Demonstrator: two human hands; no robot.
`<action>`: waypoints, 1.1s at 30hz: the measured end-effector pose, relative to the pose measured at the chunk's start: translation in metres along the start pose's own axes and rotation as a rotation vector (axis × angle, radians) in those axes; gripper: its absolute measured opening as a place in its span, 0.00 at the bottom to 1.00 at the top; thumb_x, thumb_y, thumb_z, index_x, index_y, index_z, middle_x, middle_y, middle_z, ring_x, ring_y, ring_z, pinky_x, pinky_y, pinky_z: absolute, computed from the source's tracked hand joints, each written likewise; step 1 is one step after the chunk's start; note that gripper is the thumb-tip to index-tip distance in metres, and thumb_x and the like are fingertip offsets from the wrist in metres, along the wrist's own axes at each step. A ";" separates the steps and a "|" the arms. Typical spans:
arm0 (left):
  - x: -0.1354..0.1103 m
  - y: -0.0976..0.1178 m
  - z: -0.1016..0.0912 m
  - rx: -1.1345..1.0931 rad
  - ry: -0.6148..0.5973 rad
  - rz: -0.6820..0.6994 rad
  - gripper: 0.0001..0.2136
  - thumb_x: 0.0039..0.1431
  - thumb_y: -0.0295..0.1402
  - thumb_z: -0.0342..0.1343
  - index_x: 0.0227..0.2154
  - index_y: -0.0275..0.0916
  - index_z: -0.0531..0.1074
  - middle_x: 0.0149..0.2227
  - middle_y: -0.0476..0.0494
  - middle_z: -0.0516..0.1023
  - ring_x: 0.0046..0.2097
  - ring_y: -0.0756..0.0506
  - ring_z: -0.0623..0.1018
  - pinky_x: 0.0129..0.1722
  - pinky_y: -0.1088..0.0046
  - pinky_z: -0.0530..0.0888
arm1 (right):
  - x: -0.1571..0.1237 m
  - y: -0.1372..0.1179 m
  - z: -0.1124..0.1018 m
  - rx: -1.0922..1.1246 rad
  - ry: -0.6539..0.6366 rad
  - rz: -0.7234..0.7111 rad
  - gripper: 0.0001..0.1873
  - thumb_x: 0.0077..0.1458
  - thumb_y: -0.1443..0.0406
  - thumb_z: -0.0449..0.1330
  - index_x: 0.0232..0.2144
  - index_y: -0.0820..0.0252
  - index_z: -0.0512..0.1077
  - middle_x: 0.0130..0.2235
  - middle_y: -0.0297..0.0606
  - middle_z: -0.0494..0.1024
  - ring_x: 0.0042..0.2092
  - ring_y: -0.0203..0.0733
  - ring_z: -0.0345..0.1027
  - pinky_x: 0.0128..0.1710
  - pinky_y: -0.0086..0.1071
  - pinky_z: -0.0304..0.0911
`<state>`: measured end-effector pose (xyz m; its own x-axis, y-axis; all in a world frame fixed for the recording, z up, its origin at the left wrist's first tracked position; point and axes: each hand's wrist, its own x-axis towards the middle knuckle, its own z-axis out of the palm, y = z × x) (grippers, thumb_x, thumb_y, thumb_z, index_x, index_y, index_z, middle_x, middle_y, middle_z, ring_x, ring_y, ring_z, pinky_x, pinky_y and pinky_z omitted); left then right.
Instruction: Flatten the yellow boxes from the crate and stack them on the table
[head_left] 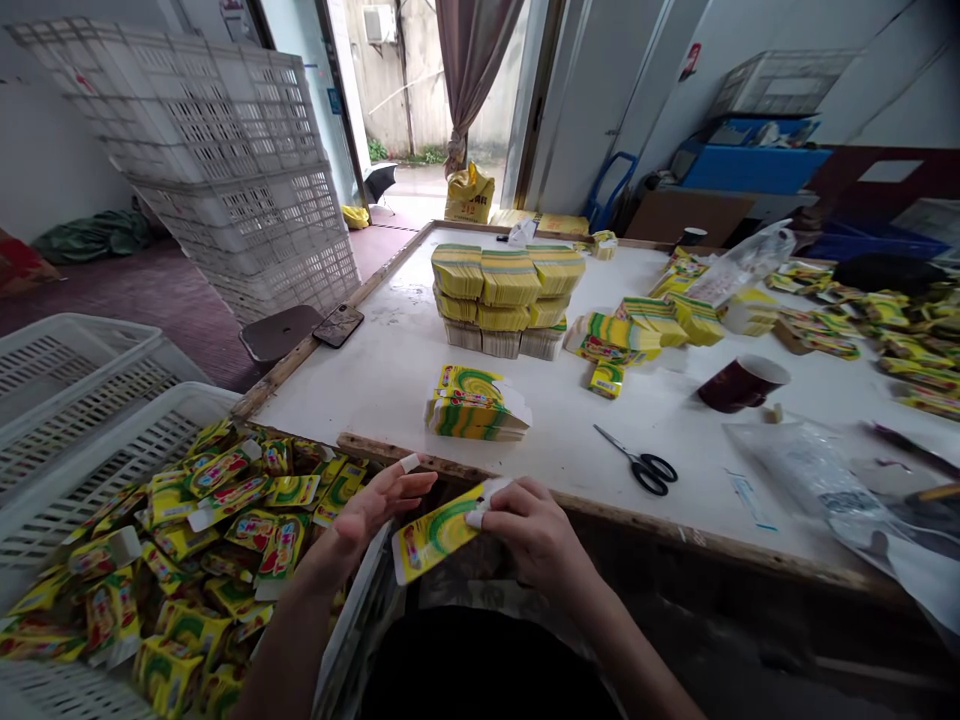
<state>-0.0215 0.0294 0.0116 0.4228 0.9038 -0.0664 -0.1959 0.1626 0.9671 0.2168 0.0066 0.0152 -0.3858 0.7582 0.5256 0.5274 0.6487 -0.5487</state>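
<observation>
In my right hand [531, 528] is a flat yellow and green printed carton [435, 535], gripped at its upper right end and tilted in front of the table edge. My left hand [384, 500] hovers just left of the carton, fingers spread and apart from it, with white tape round one fingertip. Just beyond both hands, a small stack of flat cartons [476, 405] lies on the white table [360, 400]. To my left stands a white plastic crate [169, 425] heaped with folded small boxes [225, 570].
Larger carton stacks [499, 300] stand further back. Scissors [641, 465], a dark mug [744, 383] and a plastic bag [810, 470] lie to the right. A phone [339, 326] rests at the left edge, above a stool [279, 335]. Tall white crates [240, 150] rise at left.
</observation>
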 end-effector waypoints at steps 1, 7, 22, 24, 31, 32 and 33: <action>-0.001 0.002 0.001 0.127 -0.070 -0.010 0.54 0.30 0.68 0.56 0.60 0.38 0.61 0.58 0.30 0.69 0.59 0.30 0.67 0.57 0.54 0.63 | 0.000 -0.003 -0.002 -0.048 -0.016 -0.069 0.13 0.60 0.72 0.54 0.37 0.52 0.76 0.32 0.36 0.77 0.37 0.41 0.65 0.40 0.35 0.61; 0.005 -0.013 0.039 0.683 0.038 0.028 0.30 0.49 0.40 0.62 0.54 0.40 0.60 0.50 0.40 0.74 0.51 0.39 0.74 0.51 0.61 0.70 | -0.005 -0.012 0.016 0.093 0.180 0.083 0.20 0.58 0.66 0.57 0.53 0.49 0.66 0.54 0.41 0.69 0.58 0.49 0.58 0.62 0.48 0.47; -0.006 -0.035 0.055 1.007 0.222 0.259 0.23 0.51 0.31 0.57 0.48 0.42 0.54 0.38 0.44 0.70 0.37 0.43 0.76 0.35 0.66 0.74 | 0.003 -0.014 0.035 1.048 0.007 0.679 0.19 0.61 0.59 0.53 0.51 0.59 0.71 0.47 0.42 0.78 0.49 0.49 0.71 0.53 0.44 0.62; -0.004 -0.033 0.053 0.982 0.194 0.219 0.24 0.50 0.30 0.57 0.48 0.41 0.53 0.37 0.44 0.70 0.36 0.42 0.76 0.34 0.65 0.74 | 0.000 -0.015 0.035 0.913 -0.014 0.558 0.23 0.60 0.62 0.54 0.57 0.56 0.65 0.53 0.42 0.74 0.54 0.49 0.68 0.56 0.44 0.61; 0.003 -0.046 0.043 0.956 0.306 0.297 0.31 0.43 0.25 0.56 0.53 0.38 0.56 0.51 0.34 0.66 0.53 0.35 0.70 0.51 0.53 0.69 | -0.012 -0.001 0.046 0.448 0.111 0.333 0.27 0.53 0.75 0.54 0.54 0.52 0.69 0.58 0.44 0.70 0.59 0.48 0.64 0.58 0.45 0.61; 0.002 -0.045 0.042 0.983 0.331 0.284 0.30 0.43 0.25 0.56 0.53 0.39 0.57 0.50 0.35 0.67 0.53 0.35 0.70 0.52 0.53 0.68 | -0.012 0.002 0.046 0.417 0.137 0.330 0.27 0.54 0.75 0.53 0.55 0.52 0.69 0.57 0.44 0.71 0.58 0.47 0.65 0.57 0.45 0.61; 0.001 -0.042 0.040 1.007 0.335 0.264 0.28 0.44 0.25 0.56 0.52 0.39 0.59 0.49 0.36 0.68 0.52 0.35 0.70 0.52 0.53 0.68 | -0.013 0.006 0.046 0.382 0.137 0.312 0.27 0.54 0.74 0.53 0.55 0.53 0.68 0.58 0.45 0.70 0.59 0.47 0.64 0.57 0.45 0.61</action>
<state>0.0230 0.0077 -0.0192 0.1818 0.9493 0.2566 0.6332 -0.3127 0.7080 0.1901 0.0038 -0.0244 -0.1376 0.9208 0.3651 0.2777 0.3897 -0.8781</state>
